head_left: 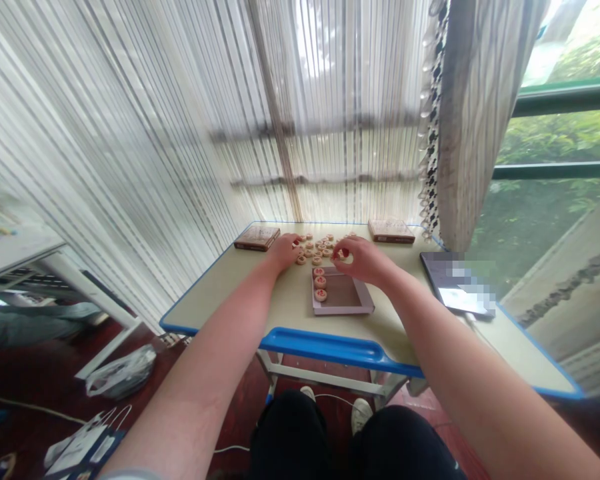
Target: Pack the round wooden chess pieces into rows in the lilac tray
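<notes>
Round wooden Chinese chess pieces (pixel 317 261) lie in a loose cluster on the table's far middle. My left hand (pixel 284 252) is at the cluster's left edge, fingers curled in around a pale piece that shows between thumb and forefinger. Over the right side of the cluster, just beyond a shallow open box tray (pixel 343 309), hovers my right hand (pixel 356 257). Its thumb and forefinger are pinched together; what they hold is hidden. Along the tray's left wall stand three pieces (pixel 321 283) with red characters, in one column.
A flat brown box (pixel 257 238) rests at the table's back left, and another box (pixel 391 231) at the back right. A dark tablet-like device (pixel 457 285) with a cable lies on the right. The table (pixel 215 293) has a blue rim, with striped curtains behind.
</notes>
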A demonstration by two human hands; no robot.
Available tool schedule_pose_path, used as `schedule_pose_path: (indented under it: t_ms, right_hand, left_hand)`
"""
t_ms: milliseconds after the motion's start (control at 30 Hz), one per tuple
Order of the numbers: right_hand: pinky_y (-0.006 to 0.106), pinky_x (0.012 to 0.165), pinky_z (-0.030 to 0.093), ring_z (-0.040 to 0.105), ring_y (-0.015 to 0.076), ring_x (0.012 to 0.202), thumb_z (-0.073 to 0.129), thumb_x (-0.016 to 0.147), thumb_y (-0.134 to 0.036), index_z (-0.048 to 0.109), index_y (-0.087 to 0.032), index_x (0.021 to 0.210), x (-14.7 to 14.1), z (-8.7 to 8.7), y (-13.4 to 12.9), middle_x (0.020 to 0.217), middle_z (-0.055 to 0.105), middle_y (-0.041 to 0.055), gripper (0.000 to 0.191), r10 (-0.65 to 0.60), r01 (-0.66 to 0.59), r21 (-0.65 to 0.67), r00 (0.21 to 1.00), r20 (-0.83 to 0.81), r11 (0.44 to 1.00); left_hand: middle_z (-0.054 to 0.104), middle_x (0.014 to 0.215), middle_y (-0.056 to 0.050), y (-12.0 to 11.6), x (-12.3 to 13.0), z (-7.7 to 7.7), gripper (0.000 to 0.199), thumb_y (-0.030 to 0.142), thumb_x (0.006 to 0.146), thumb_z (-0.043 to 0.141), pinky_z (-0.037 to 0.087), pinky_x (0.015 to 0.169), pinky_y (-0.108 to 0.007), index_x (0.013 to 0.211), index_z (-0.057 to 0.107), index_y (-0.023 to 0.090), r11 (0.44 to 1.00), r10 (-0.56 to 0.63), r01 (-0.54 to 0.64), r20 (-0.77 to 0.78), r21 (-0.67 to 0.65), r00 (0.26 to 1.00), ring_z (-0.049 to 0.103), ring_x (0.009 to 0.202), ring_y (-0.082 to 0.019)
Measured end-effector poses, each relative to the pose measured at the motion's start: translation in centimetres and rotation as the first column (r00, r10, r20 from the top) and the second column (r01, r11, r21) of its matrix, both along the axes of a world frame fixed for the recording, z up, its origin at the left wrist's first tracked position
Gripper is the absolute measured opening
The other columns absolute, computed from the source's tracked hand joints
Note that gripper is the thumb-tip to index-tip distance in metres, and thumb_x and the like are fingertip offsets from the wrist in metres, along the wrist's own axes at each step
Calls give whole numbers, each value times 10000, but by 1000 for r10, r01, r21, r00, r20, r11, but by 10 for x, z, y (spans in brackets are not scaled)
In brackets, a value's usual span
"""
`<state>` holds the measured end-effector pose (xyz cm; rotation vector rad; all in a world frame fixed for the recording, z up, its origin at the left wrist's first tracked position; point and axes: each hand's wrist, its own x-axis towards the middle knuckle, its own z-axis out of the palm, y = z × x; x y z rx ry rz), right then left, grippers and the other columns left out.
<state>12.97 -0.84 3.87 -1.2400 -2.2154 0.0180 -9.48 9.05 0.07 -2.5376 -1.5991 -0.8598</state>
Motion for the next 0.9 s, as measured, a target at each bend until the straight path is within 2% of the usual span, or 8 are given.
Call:
schedule_pose_path:
  t_ms: [300,533,667,833,900]
  right_hand:
    - [235,557,341,522,142,658,599,665,-284,640,-223,791,-3,-4,-2,745,633,20,145,-15,52,-198,983,181,979]
    - [259,475,304,518,146,558,618,650,-300,660,-222,679,-7,-9,-6,659,632,35,93,1,90,-261,945,327,961]
    - [259,470,305,514,146,551,620,642,-312,673,-225,719,-8,-2,-12,666,639,33,127,-18,107,-257,945,327,960]
    - [239,540,355,535,133,601,616,644,-308,658,-215,738,-19,15,-34,699,648,15,139,153,-79,-264,949,275,961]
    - [236,556,365,536,132,608,602,659,-310,656,-212,746,-26,17,-43,704,648,15,142,189,-110,-284,945,268,953]
  left_hand:
    - [636,944,-51,1,-3,-1,267,194,739,487,466,790,-278,956,637,154,1000,-8,8,-19,-14,1000,584,846,-159]
    - [639,965,-32,-2,-1,0,323,184,739,491,460,796,-283,1043,600,180,997,39,-39,2,-60,999,595,828,-147]
    - [644,949,-31,-3,-2,-1,323,191,744,491,456,793,-274,1049,594,178,999,10,-9,7,-40,1000,594,823,-146]
    - [648,936,-38,-3,-2,0,317,201,744,493,460,774,-269,1040,600,162,999,3,-3,5,-33,1000,592,815,-151]
    - [650,942,-39,-4,-1,1,314,203,745,494,462,770,-267,1037,604,161,999,11,-11,-4,-49,1000,593,816,-151]
